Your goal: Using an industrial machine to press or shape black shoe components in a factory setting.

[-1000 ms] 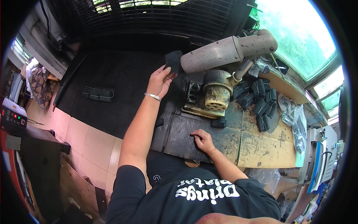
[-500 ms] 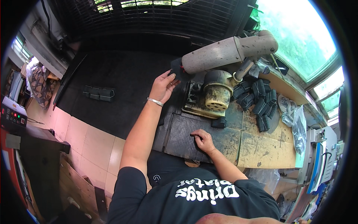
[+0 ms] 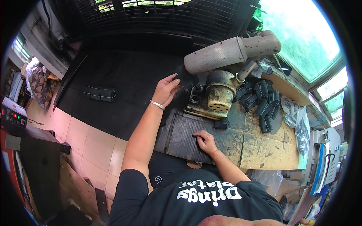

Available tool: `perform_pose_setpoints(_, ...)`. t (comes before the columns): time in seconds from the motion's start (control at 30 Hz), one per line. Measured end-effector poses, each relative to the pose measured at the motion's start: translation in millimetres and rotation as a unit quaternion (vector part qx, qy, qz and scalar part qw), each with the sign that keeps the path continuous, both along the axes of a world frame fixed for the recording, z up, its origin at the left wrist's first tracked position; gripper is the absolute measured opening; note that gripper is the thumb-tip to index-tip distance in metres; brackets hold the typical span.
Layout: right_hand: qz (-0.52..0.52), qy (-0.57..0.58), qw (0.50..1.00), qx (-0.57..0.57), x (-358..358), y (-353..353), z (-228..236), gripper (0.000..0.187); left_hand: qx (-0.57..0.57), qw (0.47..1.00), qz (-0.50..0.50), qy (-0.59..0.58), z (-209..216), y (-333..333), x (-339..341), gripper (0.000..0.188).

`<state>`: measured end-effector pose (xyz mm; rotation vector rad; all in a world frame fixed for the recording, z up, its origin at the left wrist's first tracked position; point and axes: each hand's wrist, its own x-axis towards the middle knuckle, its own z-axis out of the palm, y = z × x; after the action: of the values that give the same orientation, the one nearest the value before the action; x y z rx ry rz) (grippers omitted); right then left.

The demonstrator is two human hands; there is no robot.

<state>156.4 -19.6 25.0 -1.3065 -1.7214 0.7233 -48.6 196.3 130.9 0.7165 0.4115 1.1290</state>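
My left hand (image 3: 166, 90), with a silver bangle at the wrist, pinches a black piece of material (image 3: 185, 78) between thumb and fingers. The piece is just below the open end of a grey ribbed cylinder (image 3: 215, 55) on a jointed arm. Dark against dark, its outline is hard to make out. My right hand (image 3: 206, 142) rests with curled fingers on a blackened cardboard sheet (image 3: 181, 139), and nothing shows in it. Between the hands and the window stands a stained cream-coloured machine (image 3: 219, 94) with a round perforated housing.
Several tied black bundles (image 3: 264, 98) are heaped right of the machine, and one small black bundle (image 3: 221, 123) lies at its foot. A row of tied black pieces (image 3: 100, 93) lies on the black table at left. Clear plastic bags (image 3: 302, 130) hang at the right edge.
My left hand has moved slightly down and right, lowering the black piece from the cylinder's end. A red glow there is now mostly covered. My right hand has stayed still.
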Motion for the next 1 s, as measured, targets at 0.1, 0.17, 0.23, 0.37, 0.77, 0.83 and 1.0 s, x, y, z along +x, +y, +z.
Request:
perform_pose_setpoints(0.1, 0.001, 0.003, 1.0, 0.001, -0.2, 0.3, -0.4, 0.019, 0.037, 0.998, 0.011, 0.047, 3.7, -0.7, 0.7, 0.041)
perform_pose_setpoints(0.17, -0.001, 0.005, 1.0, 0.002, 1.3, 0.2, -1.8, 0.019, 0.088, 0.978, 0.071, 0.174, 11.4, -3.4, 5.1, 0.039)
perform_pose_setpoints(0.23, 0.004, 0.003, 1.0, 0.008, 0.9, 1.2, -2.7, 0.019, 0.128, 0.964, 0.102, 0.212, 14.9, -3.1, 5.4, 0.037)
perform_pose_setpoints(0.37, 0.001, 0.003, 1.0, 0.005, 0.8, 0.0, -2.4, 0.019, 0.182, 0.937, 0.147, 0.261, 21.1, -5.2, 6.4, 0.035)
perform_pose_setpoints(0.77, 0.001, 0.005, 1.0, 0.002, 0.8, 0.7, -1.1, 0.019, 0.077, 0.985, 0.079, 0.13, 14.6, 1.2, 6.3, 0.044)
perform_pose_setpoints(0.83, 0.0, 0.003, 1.0, -0.001, 0.9, 0.6, -1.4, 0.019, 0.068, 0.988, 0.076, 0.118, 19.5, 1.6, 7.4, 0.045)
perform_pose_setpoints(1.0, 0.001, -0.002, 1.0, 0.002, 0.3, 0.4, 0.6, 0.019, 0.056, 0.99, 0.079, 0.105, 29.4, 4.6, 7.9, 0.045)
